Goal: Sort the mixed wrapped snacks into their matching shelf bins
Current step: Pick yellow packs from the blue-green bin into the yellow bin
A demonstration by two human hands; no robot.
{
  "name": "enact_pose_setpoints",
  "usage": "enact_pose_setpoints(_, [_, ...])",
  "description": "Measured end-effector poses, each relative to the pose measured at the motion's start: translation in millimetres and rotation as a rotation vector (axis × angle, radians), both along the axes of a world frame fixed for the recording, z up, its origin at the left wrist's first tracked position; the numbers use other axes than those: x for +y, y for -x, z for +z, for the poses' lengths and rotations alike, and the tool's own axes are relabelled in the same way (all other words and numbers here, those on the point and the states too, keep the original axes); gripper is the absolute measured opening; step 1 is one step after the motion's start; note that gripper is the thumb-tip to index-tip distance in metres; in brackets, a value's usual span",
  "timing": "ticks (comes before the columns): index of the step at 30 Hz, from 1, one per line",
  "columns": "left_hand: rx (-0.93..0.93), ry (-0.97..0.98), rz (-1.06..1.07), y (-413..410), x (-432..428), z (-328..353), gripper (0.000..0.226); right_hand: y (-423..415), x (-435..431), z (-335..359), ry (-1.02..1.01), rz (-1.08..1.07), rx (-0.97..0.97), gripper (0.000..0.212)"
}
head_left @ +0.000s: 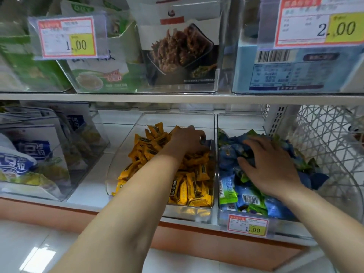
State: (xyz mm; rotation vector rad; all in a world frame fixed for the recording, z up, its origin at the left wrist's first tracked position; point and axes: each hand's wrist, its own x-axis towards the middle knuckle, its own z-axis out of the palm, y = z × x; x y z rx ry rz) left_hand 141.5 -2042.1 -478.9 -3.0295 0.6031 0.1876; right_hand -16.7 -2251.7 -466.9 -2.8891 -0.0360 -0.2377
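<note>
The lower shelf [88, 192] carries two clear bins side by side. The middle bin [126, 148] is heaped with yellow snacks [195, 186], and the right bin [236, 120] holds blue and green snacks [250, 196] jumbled together. Both heaps rise high toward the back, so a careless drag could tip packets over a wall into the neighbouring bin or down behind it. The blue and green packets look alike in size and lie tangled, so a grab by feel risks lifting the wrong colour, or several at once.

The left hand [188, 140] reaches to the back of the yellow heap, close to the wall nearest the right bin. Its fingers curl down among the packets and the tips are buried, so I cannot tell whether it pinches one. The right hand [269, 164] lies on top of the blue and green heap, fingers spread wide, holding nothing. A dark blue patch [205, 143] sits just beside the left fingertips — perhaps a stray packet, perhaps only the bin wall.
</note>
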Motion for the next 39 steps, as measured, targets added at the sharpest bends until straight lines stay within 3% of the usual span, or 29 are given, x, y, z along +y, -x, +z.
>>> enact_pose_setpoints(4, [0.015,0.043,-0.026,3,1,-2,0.060,1,0,1,-0.009,-0.003,0.001,0.056])
enact_pose_setpoints(9, [0.168,0.193,-0.049,5,-2,-5,0.072,2,1,2,-0.017,0.004,-0.003,0.057])
enact_pose_setpoints(12, [0.156,0.081,-0.117,2,-6,-4,0.062,3,0,2,-0.031,0.011,0.000,0.059])
enact_pose_setpoints(14, [0.156,0.127,-0.117,0,-4,-5,0.053,3,-1,2,-0.040,0.015,-0.003,0.059])
enact_pose_setpoints(17, [0.086,0.324,-0.082,4,5,-5,0.047,2,-1,2,-0.031,0.008,-0.003,0.058])
enact_pose_setpoints(20, [-0.013,0.669,0.047,16,18,10,0.046,1,1,5,-0.015,0.001,0.010,0.057])
enact_pose_setpoints(23, [-0.057,0.926,0.083,36,32,37,0.029,5,9,15,0.052,-0.023,-0.059,0.055])
enact_pose_setpoints(26, [0.026,1.079,0.079,69,38,60,0.025,13,28,32,-0.143,0.054,-0.248,0.054])
enact_pose_setpoints(30, [0.200,1.216,0.117,115,30,73,0.024,28,63,45,-0.519,0.292,-0.216,0.073])
enact_pose_setpoints(33, [0.338,1.347,0.090,137,25,77,0.020,33,74,41,-0.608,0.331,-0.224,0.063])
enact_pose_setpoints(39, [0.579,1.587,0.046,156,25,77,0.038,40,63,44,-0.760,0.233,-0.226,0.050])
